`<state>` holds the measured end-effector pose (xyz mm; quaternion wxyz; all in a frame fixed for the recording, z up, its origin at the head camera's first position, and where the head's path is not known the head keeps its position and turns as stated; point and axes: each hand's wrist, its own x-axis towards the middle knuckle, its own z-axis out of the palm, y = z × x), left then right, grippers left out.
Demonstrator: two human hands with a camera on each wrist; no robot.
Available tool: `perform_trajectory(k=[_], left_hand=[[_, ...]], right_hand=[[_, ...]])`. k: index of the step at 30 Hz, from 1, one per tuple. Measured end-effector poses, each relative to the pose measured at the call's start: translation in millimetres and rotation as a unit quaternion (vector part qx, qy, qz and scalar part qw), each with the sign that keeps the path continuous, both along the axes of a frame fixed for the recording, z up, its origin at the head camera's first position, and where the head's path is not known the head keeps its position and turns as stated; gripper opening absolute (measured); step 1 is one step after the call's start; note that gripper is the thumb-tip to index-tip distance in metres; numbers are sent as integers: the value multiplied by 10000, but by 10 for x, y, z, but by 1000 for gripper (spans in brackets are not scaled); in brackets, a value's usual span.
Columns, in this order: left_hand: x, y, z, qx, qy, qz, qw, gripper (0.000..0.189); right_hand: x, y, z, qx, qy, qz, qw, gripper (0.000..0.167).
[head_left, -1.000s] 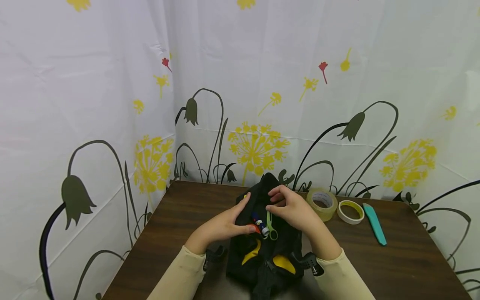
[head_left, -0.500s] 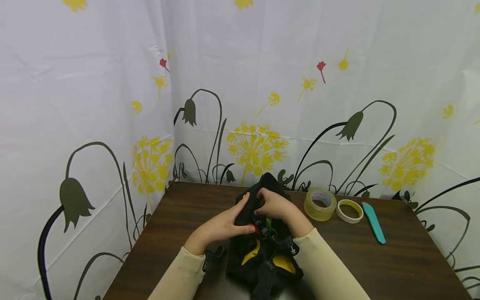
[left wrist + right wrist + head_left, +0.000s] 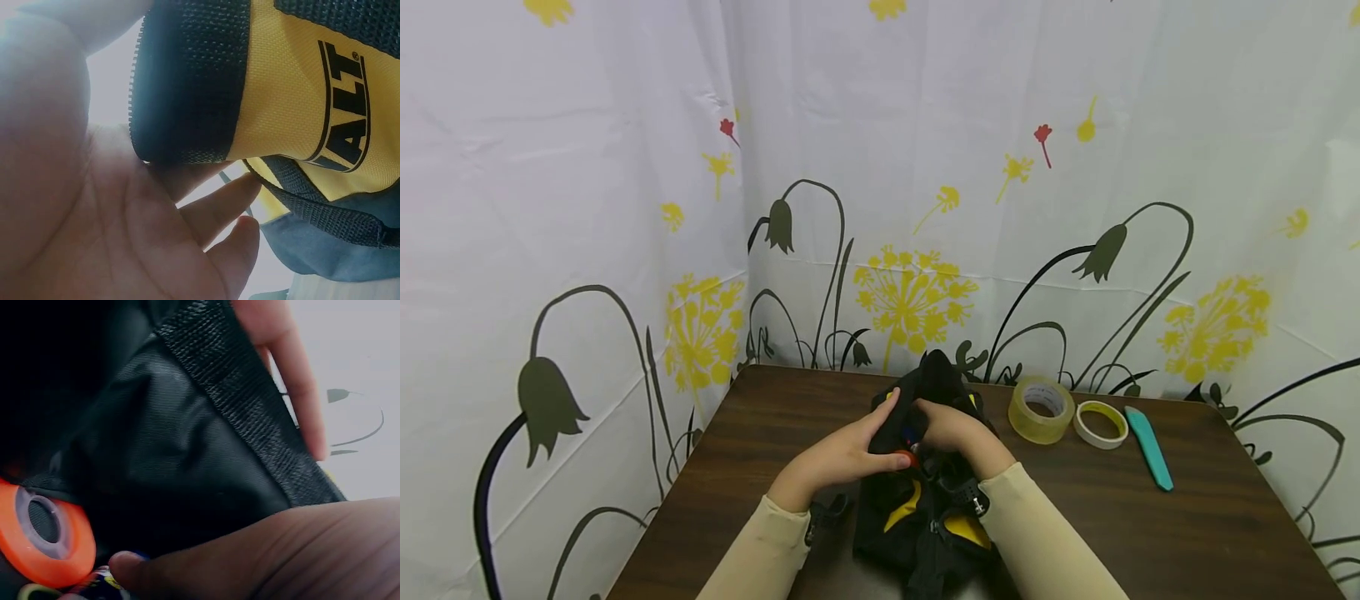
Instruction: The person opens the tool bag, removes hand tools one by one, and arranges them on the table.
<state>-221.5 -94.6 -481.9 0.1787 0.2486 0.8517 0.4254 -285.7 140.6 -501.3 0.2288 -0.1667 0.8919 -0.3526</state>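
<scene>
A black and yellow tool bag [image 3: 880,525] lies on the table with its zippered mouth parted. My left hand [image 3: 842,454] holds the bag's left edge, thumb over the opening and fingers along the outside; the left wrist view shows the zipper edge against the palm. My right hand [image 3: 958,433] is inside the mouth, its fingers largely hidden. In the right wrist view its thumb overlaps a blue and white glue stick [image 3: 103,582]; I cannot tell whether it grips it. An orange ring-shaped roll [image 3: 75,544] and a green scissors handle [image 3: 37,590] show beside it.
To the right of the bag stand a wide clear tape roll [image 3: 1037,425], a narrower tape roll [image 3: 1100,437] and a teal utility knife [image 3: 1148,450]. A flower-printed curtain [image 3: 880,167] hangs behind the brown table [image 3: 737,467].
My right hand has moved left and down from above the bag's right edge into its mouth, covering the green scissors. The left hand has stayed on the bag's edge.
</scene>
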Motion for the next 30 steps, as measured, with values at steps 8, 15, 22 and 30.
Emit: perform_trajectory(k=[8, 15, 22, 30], left_hand=[[11, -6, 16, 9, -25, -46, 10000, 106], [16, -14, 4, 11, -10, -79, 10000, 107], [6, -16, -5, -35, -48, -76, 10000, 104], [-4, -21, -27, -63, -21, -51, 10000, 106]], right_hand=[[-37, -62, -203, 401, 112, 37, 9991, 62], [-40, -48, -295, 315, -48, -148, 9994, 67], [-35, -10, -288, 48, -274, -368, 9989, 86], [6, -33, -219, -7, 69, -502, 9987, 85]])
